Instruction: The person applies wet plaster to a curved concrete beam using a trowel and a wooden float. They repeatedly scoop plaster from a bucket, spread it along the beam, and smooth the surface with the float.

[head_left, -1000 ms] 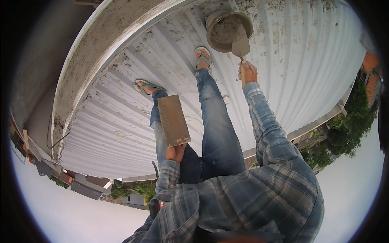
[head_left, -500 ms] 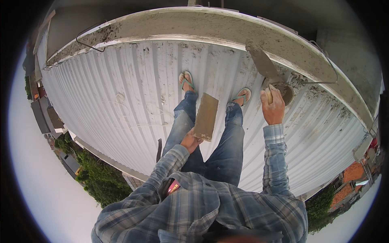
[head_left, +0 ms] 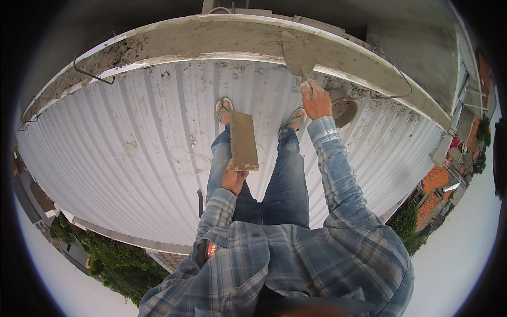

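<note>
My left hand [head_left: 234,177] grips the near end of a flat rectangular plastering float [head_left: 244,141]. The float's broad face is smeared grey-brown, and its handle is out of sight. Ahead and to the right, my right hand [head_left: 317,100] is closed on the handle of a trowel [head_left: 298,59]. The trowel's mortar-coated blade lies over the front face of a long, mortar-covered beam [head_left: 211,41]; I cannot tell whether it touches. Just right of my right hand stands a round bucket [head_left: 346,110] with grey-brown residue on it.
I stand in sandals on a white corrugated metal roof [head_left: 142,116] splashed with mortar. Bent metal rods [head_left: 94,76] stick out along the beam at left and right. A pale cord [head_left: 185,161] lies on the sheets at left. Trees [head_left: 116,259] show beyond the roof edge.
The trowel and my right hand have moved forward along the beam, away from the bucket. The view has shifted somewhat. My left hand still holds the float in front of me.
</note>
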`<state>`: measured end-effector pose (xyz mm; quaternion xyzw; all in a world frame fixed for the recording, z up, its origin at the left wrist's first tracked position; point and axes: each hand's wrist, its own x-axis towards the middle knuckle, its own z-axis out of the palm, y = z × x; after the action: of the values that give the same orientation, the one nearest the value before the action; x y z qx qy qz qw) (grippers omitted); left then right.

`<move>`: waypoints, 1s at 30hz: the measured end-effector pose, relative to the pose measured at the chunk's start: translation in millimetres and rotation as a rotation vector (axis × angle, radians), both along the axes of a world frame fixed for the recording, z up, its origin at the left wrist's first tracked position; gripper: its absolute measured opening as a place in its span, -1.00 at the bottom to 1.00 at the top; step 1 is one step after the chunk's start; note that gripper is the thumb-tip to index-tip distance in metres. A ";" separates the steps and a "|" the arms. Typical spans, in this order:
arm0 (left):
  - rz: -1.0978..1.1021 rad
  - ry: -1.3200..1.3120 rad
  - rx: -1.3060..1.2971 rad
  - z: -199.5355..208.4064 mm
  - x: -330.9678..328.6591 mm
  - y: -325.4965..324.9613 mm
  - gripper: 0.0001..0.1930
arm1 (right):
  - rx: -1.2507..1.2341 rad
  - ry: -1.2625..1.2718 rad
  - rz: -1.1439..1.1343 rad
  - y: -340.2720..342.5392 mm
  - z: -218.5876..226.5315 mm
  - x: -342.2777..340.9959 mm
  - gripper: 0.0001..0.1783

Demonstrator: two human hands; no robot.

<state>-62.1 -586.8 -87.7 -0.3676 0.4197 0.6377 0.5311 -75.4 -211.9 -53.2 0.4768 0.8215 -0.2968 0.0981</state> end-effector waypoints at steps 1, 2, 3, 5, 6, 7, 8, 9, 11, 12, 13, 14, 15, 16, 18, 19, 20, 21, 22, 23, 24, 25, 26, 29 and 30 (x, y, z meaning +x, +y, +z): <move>0.006 -0.015 0.020 -0.8 -7.2 -4.8 -0.71 | 0.047 -0.005 -0.030 1.7 -1.1 0.6 -0.53; 0.014 -0.028 0.038 -0.9 -12.4 -13.9 -0.72 | 0.092 -0.008 -0.058 5.5 -2.2 8.0 -0.53; 0.022 -0.043 0.054 -2.2 -16.8 -21.3 -0.72 | 0.137 -0.013 -0.086 9.9 -3.7 17.3 -0.53; 0.002 -0.076 0.060 -6.5 -26.1 -28.3 -0.72 | 0.161 -0.054 -0.192 17.0 -2.9 36.8 -0.52; -0.006 -0.091 0.061 -8.4 -30.2 -31.7 -0.71 | 0.177 -0.065 -0.245 17.4 -0.4 45.4 -0.52; 0.004 -0.108 0.042 -6.4 -34.9 -32.5 -0.71 | 0.188 -0.075 -0.296 13.6 4.8 46.7 -0.52; 0.014 -0.126 0.023 -4.3 -38.5 -33.0 -0.72 | 0.189 -0.007 -0.289 9.4 9.8 48.2 -0.50; 0.024 -0.144 0.004 -2.7 -41.8 -32.7 -0.72 | 0.145 0.002 -0.296 8.9 12.4 46.8 -0.51; -0.003 -0.144 0.027 -10.4 -47.0 -40.9 -0.71 | 0.053 0.020 -0.310 4.6 26.2 36.4 -0.52; -0.014 -0.144 0.038 -13.7 -48.2 -44.9 -0.71 | 0.027 -0.018 -0.267 6.6 32.1 30.9 -0.54; -0.021 -0.147 0.032 -13.8 -49.2 -44.8 -0.71 | 0.006 -0.059 -0.230 11.6 37.0 26.9 -0.55; -0.022 -0.145 0.021 -12.1 -51.4 -45.1 -0.71 | -0.022 -0.094 -0.188 14.3 42.2 19.9 -0.56; -0.022 -0.142 0.010 -10.8 -53.5 -45.3 -0.71 | -0.040 -0.099 -0.150 15.1 48.9 14.1 -0.57; -0.028 -0.146 0.013 -9.9 -56.0 -45.5 -0.71 | -0.058 -0.103 -0.112 15.1 58.1 6.4 -0.58; -0.037 -0.153 0.021 -9.3 -60.8 -45.0 -0.71 | -0.074 -0.120 -0.025 14.1 60.2 1.2 -0.59; -0.035 -0.161 0.014 -8.5 -62.9 -44.5 -0.71 | -0.072 -0.131 0.024 15.6 60.1 -2.0 -0.59; -0.033 -0.170 0.008 -7.8 -64.7 -43.9 -0.71 | -0.115 -0.124 -0.038 15.7 61.2 -4.5 -0.59; -0.031 -0.180 0.002 -7.1 -66.2 -43.1 -0.71 | -0.154 -0.117 -0.101 16.5 63.2 -7.1 -0.59; -0.032 -0.177 -0.001 -7.4 -66.6 -44.3 -0.70 | -0.245 -0.089 -0.274 12.3 74.3 -20.8 -0.58; -0.034 -0.175 -0.003 -7.4 -66.4 -45.6 -0.70 | -0.335 -0.061 -0.449 10.3 79.2 -28.2 -0.58; -0.036 -0.172 -0.006 -8.0 -66.4 -46.1 -0.70 | -0.233 -0.089 -0.336 14.9 69.4 -22.2 -0.57; -0.051 -0.171 -0.004 -8.9 -65.5 -48.7 -0.70 | -0.130 -0.118 -0.228 20.8 57.2 -8.9 -0.57; -0.064 -0.171 -0.003 -11.8 -66.0 -51.2 -0.70 | -0.054 -0.144 -0.160 23.3 53.5 -6.9 -0.56; -0.052 -0.184 -0.012 -15.2 -66.7 -53.7 -0.71 | 0.110 -0.227 -0.060 19.6 46.6 -2.9 -0.55; -0.039 -0.191 -0.017 -15.6 -66.4 -52.3 -0.71 | 0.126 -0.221 -0.040 21.2 45.2 -3.6 -0.55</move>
<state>-128.5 -639.1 -103.3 -0.4230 0.3796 0.5858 0.5778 -78.9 -190.6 -8.0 0.5281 0.8131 -0.1920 0.1521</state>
